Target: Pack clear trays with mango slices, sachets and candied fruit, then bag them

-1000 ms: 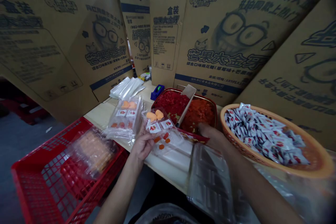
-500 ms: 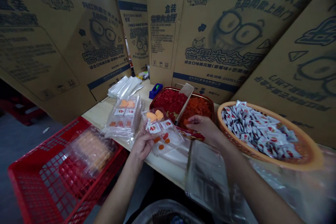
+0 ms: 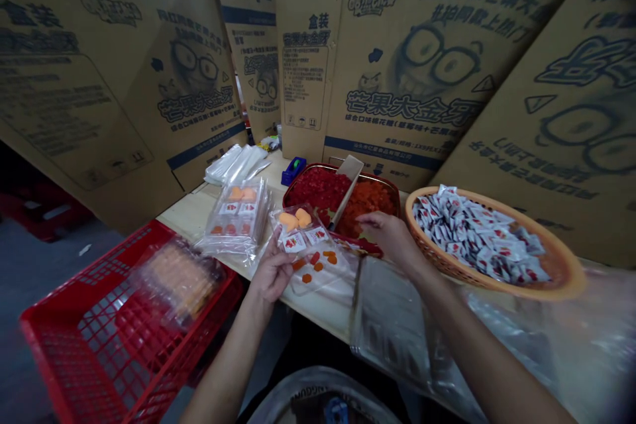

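My left hand (image 3: 272, 271) is at the left edge of a clear plastic tray (image 3: 342, 271), its index finger stretched along the edge and the others curled against it. In that tray lie orange tooth-shaped sweets (image 3: 295, 219), two white printed sachets (image 3: 295, 242), and several red and orange gummies (image 3: 318, 266) in the near part. My right hand (image 3: 390, 235) hovers at the near side of the orange gummies (image 3: 370, 202) in a red divided bin (image 3: 397, 192). Its thumb and fingers are drawn together; what they hold, if anything, I cannot make out.
Filled packs (image 3: 238, 215) are stacked left of the tray, beside clear bags (image 3: 236, 162) and a blue tape dispenser (image 3: 293, 171). An orange basket (image 3: 566, 281) of sachets stands right. Empty clear trays (image 3: 392, 318) overhang the front edge. A red crate (image 3: 74, 344) sits lower left; cartons (image 3: 397, 79) wall the back.
More orange gummies now lie in the near part of the tray. My left index finger has straightened along the edge. My right hand stays by the orange gummies; the view has shifted slightly.
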Demonstrator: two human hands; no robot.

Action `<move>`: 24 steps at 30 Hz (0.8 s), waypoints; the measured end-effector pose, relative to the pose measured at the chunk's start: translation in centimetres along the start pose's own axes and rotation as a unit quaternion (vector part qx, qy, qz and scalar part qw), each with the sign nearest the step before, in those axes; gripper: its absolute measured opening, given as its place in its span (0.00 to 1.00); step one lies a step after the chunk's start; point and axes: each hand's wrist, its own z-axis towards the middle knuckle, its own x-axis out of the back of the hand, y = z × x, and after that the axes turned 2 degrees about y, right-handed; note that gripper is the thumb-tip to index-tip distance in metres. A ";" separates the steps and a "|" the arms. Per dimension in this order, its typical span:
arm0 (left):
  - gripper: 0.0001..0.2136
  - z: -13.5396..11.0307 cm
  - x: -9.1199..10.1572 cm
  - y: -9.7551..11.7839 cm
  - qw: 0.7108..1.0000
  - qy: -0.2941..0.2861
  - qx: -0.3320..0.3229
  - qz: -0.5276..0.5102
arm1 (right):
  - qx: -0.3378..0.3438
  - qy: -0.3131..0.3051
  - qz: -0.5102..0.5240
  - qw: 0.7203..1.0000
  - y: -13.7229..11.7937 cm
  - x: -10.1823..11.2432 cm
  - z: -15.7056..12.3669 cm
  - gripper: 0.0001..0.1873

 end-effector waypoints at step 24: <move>0.36 -3.8 2.4 -1.7 0.997 -0.029 0.068 0.011 | -0.066 0.107 -0.272 0.954 5.8 -6.3 -9.2 0.20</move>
